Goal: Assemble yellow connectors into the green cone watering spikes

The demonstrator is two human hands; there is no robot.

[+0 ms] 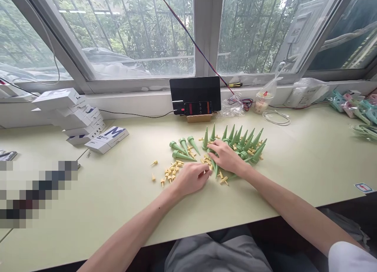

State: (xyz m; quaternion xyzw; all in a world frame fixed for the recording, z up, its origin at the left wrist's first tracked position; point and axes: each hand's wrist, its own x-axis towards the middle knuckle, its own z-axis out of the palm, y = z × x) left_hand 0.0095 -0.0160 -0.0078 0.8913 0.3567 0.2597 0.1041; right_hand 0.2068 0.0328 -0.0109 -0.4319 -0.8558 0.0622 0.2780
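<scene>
My left hand (193, 177) rests low over the table with its fingers curled together. Yellow T-shaped pieces (206, 160) lie right at its fingertips; whatever those fingers hold is hidden. My right hand (226, 156) has its thumb and fingers closed around the wide end of a green plastic spike (216, 169), whose tip points toward me. Beyond and to the right of that hand, several green spikes (243, 140) stand or lean in a cluster, with yellow T-shaped pieces among them. Four-sided by neither hand, small yellow pointed caps (171, 173) form a loose pile left of my left hand.
More green spikes (182, 146) lie behind the yellow caps. A phone (198, 108) leans on a dark tablet (194, 91) at the back. White boxes (73, 115) are stacked at left. A bagged cup (261, 101), a white cable (277, 118) and colourful bundles (350, 105) sit at right.
</scene>
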